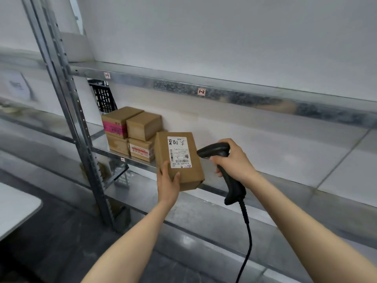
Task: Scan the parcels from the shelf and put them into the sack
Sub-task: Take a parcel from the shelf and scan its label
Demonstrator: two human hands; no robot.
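Parcel (179, 160) held off the shelf (285, 152), shipping label (179, 152) face-up for reading | left hand (168, 183) grips its lower corner, leaving the barcode uncovered | right hand (232, 160) wraps the barcode scanner (214, 152), nose just beside the label | I judge: scan step; sack unseen.

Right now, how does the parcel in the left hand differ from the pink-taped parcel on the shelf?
The held parcel is gripped by the left hand; the pink-taped parcel sits stacked on the shelf, untouched. The held parcel shows a white barcode label; the pink-taped parcel shows pink tape. Both are brown cardboard boxes.
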